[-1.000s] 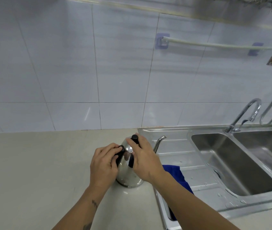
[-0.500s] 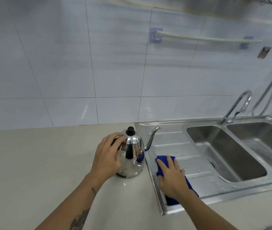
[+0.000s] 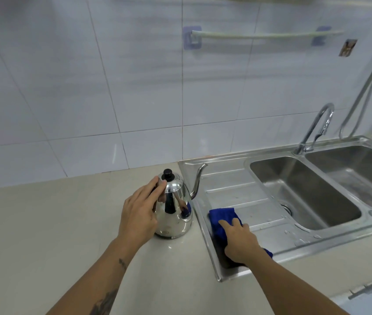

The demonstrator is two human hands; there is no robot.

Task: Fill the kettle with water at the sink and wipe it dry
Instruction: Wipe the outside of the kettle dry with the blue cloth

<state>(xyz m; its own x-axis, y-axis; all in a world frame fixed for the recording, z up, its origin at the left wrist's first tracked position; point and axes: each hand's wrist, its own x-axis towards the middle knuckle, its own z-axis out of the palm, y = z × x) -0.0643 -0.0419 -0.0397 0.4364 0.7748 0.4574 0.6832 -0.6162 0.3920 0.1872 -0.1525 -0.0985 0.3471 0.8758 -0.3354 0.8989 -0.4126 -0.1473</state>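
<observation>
A shiny steel kettle (image 3: 176, 210) with a black lid knob and a thin curved spout stands upright on the beige counter, just left of the sink's edge. My left hand (image 3: 140, 211) is wrapped around its handle side, which hides the handle. A blue cloth (image 3: 222, 215) lies on the ribbed drainboard (image 3: 237, 187). My right hand (image 3: 239, 241) rests on top of the cloth, fingers pressing it down and curling into it. The lid is on the kettle.
The steel double sink has a left basin (image 3: 303, 192) and a right basin (image 3: 357, 169), with a curved tap (image 3: 317, 123) behind them. Water drops lie on the sink's front rim. A towel bar (image 3: 264, 35) hangs on the tiled wall. Beige counter (image 3: 44, 223) extends to the left.
My right hand left the kettle's lid knob and came down onto the blue cloth on the drainboard. My left hand stayed on the kettle. The view shifted right.
</observation>
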